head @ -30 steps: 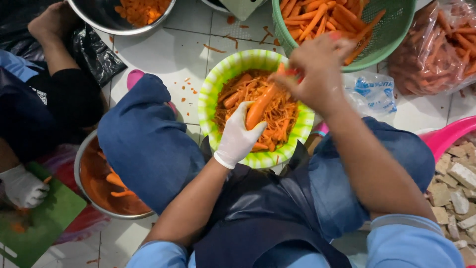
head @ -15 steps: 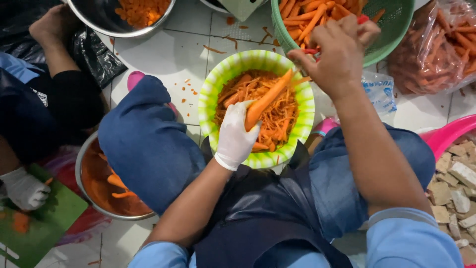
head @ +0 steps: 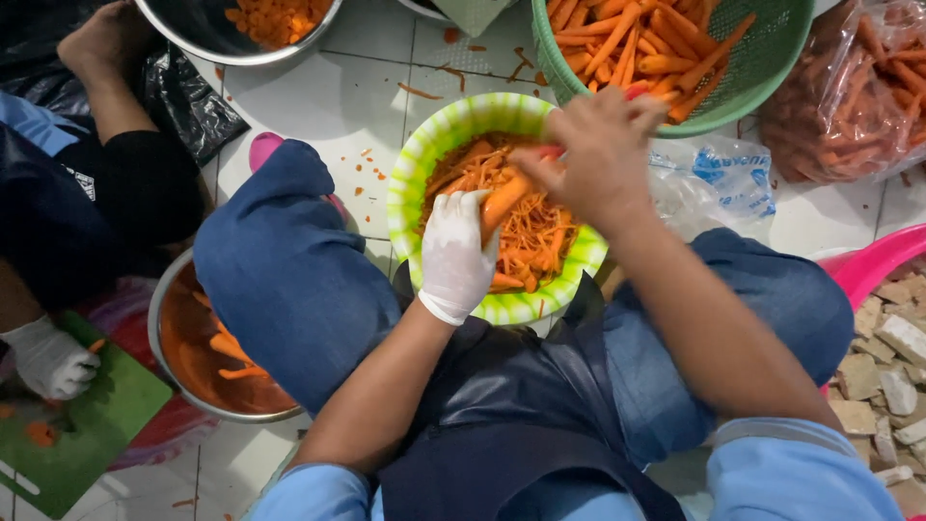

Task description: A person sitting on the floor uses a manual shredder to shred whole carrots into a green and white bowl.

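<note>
A: so where was the long orange carrot (head: pixel 503 201) exactly?

B: right over the round lime-green striped plastic bowl (head: pixel 417 183), which was full of orange carrot peelings (head: pixel 540 232) and sat between the person's knees in blue jeans (head: pixel 289 280). The white-gloved left hand (head: pixel 457 253) was wrapped shut around the carrot's lower end

A: and the other hand?

B: the bare right hand (head: pixel 596 154) was curled closed at the carrot's top end, something red poked out of the fist but I couldn't tell what it was

A: what else was around?

B: a green mesh basket (head: pixel 772 68) of peeled carrots just behind the bowl, a clear bag of carrots (head: pixel 849 96) to the right, a steel bowl (head: pixel 159 338) by the left knee, and a co-worker's gloved hand (head: pixel 48 359) on a green cutting board (head: pixel 87 425)
</note>
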